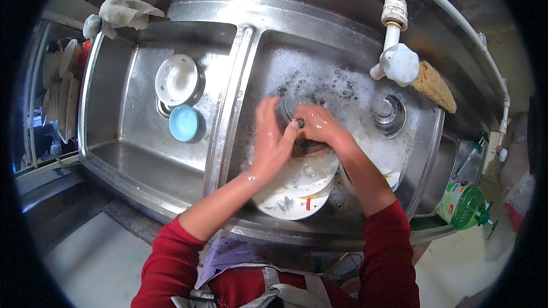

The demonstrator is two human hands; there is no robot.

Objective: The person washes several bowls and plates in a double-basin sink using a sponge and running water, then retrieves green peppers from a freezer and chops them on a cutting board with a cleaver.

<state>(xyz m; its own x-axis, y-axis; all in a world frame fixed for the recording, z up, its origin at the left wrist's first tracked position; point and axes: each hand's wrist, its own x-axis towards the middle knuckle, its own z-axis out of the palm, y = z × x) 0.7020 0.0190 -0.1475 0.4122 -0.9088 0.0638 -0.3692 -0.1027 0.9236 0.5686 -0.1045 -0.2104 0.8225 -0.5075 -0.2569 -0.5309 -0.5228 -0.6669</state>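
Both of my hands are over the soapy right basin (278, 45) of a steel double sink. My left hand (272, 141) is motion-blurred, its thumb spread from the fingers and its tip close to my right hand (316, 123). My right hand curls around a small dark, shiny object (301, 123), perhaps a steel scourer. A clear curved rim, maybe of a glass bowl, shows between the hands; whether my left hand grips it is unclear. Beneath them, white plates (291, 205) with food scraps lie stacked and partly covered. A steel cup or bowl (387, 111) lies in the suds to the right.
In the left basin are a white bowl (177, 79) and a smaller light-blue bowl (184, 123). A white tap (400, 64) overhangs the right basin beside a loofah sponge (436, 87). A cloth (130, 0) hangs back left. A green detergent bottle (464, 205) is at right.
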